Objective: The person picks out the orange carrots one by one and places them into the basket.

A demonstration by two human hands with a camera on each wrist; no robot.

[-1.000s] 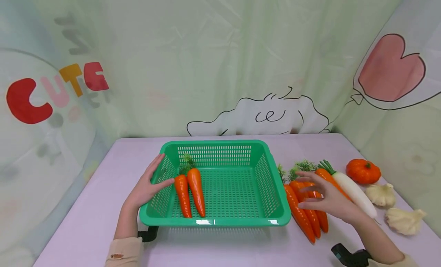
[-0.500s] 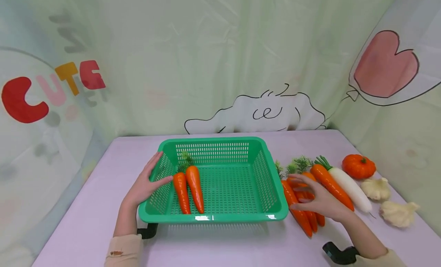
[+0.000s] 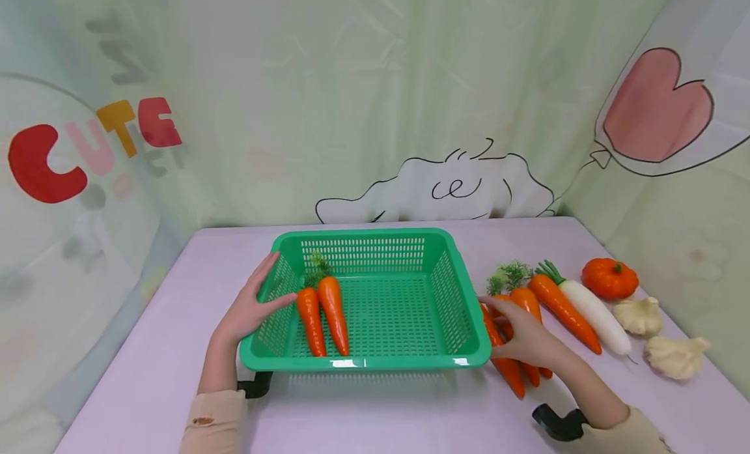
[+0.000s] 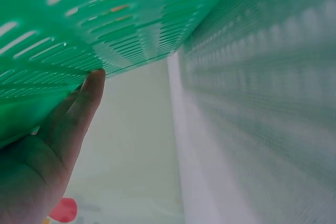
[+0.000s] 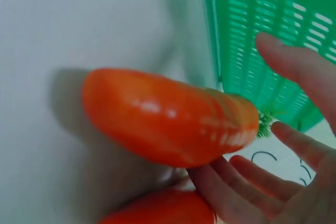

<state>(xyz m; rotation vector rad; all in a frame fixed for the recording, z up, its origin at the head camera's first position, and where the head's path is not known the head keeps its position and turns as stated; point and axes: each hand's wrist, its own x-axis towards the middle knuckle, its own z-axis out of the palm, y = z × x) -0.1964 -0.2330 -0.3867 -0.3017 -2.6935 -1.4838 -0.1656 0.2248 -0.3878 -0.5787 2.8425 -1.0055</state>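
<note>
Glossy orange tapering carrot [image 3: 508, 372]: lying at nine o'clock from right palm, tip pointing to five
Right hand [image 3: 524, 337]: straddling it, nearer, thumb standing apart from fingers
Left hand [image 3: 249, 314]: touching green slotted plastic basket [image 3: 363, 363] at nine o'clock, fingers standing apart

The right hand [image 3: 521, 333] has shifted toward nine o'clock, reaching the carrot [image 3: 509, 374] nearest the basket [image 3: 410, 363]; its leaves [image 5: 265, 124] have vanished from the head view.
</note>
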